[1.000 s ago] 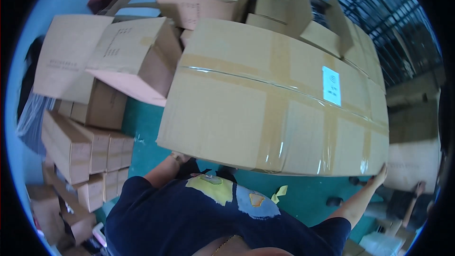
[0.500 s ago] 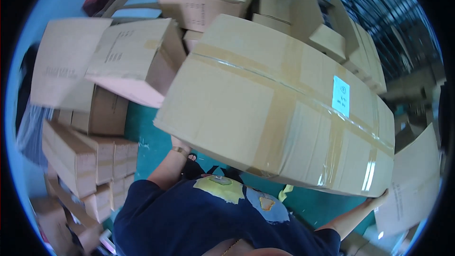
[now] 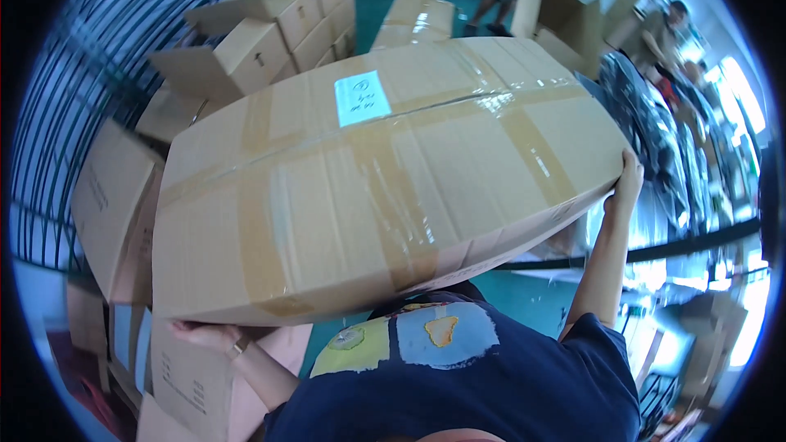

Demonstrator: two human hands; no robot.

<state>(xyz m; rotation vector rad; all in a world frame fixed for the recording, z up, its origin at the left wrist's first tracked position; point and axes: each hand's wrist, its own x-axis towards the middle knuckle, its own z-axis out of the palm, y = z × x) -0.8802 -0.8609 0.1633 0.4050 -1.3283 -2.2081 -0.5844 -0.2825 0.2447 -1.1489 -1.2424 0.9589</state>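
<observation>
now the view has swung round: the dark metal bars, at the far right half a second ago, stand along the left, and the large taped carton has come round with the person. it lies across the front of the body, its near edge above the green floor, with a pale label on its top, left of the middle. both hands hold it – the left hand supports the near left corner from below, its fingers partly hidden, while the right hand grips the right end at its edge. the turn suggests that the load is being carried rather than merely steadied, and the wide, two-ended hold seems to be keeping it balanced. to the left are stacked cartons, some with flaps raised; a pinkish carton sits near, just beside the left hand. to the right hang dark, glossy wrapped items – and a co-worker stands beyond them, far right.
</observation>
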